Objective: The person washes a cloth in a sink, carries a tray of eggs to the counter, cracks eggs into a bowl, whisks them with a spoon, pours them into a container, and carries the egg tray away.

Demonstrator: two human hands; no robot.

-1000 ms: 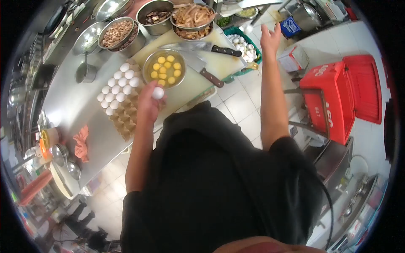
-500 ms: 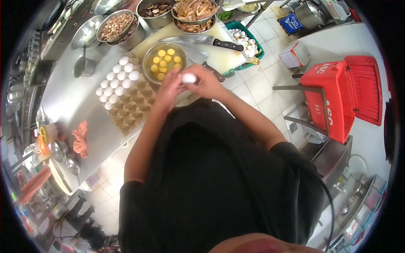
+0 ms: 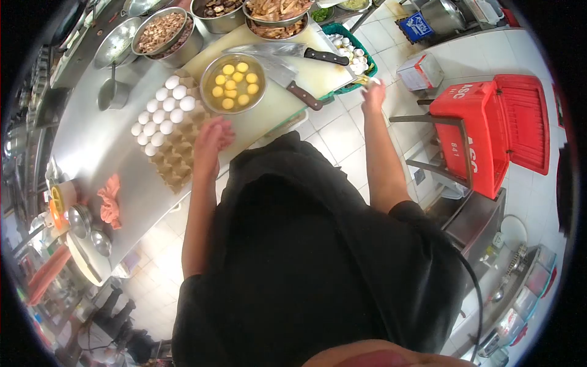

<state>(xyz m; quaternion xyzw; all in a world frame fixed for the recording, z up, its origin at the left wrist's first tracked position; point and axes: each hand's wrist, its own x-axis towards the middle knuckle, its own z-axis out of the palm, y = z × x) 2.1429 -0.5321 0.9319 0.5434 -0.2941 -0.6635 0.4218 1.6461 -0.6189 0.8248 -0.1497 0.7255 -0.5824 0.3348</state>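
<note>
My left hand (image 3: 214,137) is over the cardboard egg tray's (image 3: 174,165) right edge, fingers apart and holding nothing. Whole white eggs (image 3: 160,116) fill the tray's far left part; the nearer cups are bare. Just beyond that hand stands a metal bowl (image 3: 205,101) with several yolks (image 3: 230,85) in clear egg white. My right hand (image 3: 373,98) reaches out to the right, beside a green basket (image 3: 335,29) of eggshells (image 3: 354,58). A white eggshell (image 3: 374,81) shows at its fingertips, partly hidden by them.
A cleaver (image 3: 304,96) and a long knife (image 3: 326,56) lie on the cutting board (image 3: 275,116). Metal bowls of chopped food (image 3: 162,33) line the back. A ladle (image 3: 114,95) and pink cloth (image 3: 110,202) are at left. An open red cooler (image 3: 468,134) stands at right.
My hands have come apart from beside the bowl. The right swung out toward the green basket with the white shell; the left drew back to the egg tray. Another yolk appears in the bowl.
</note>
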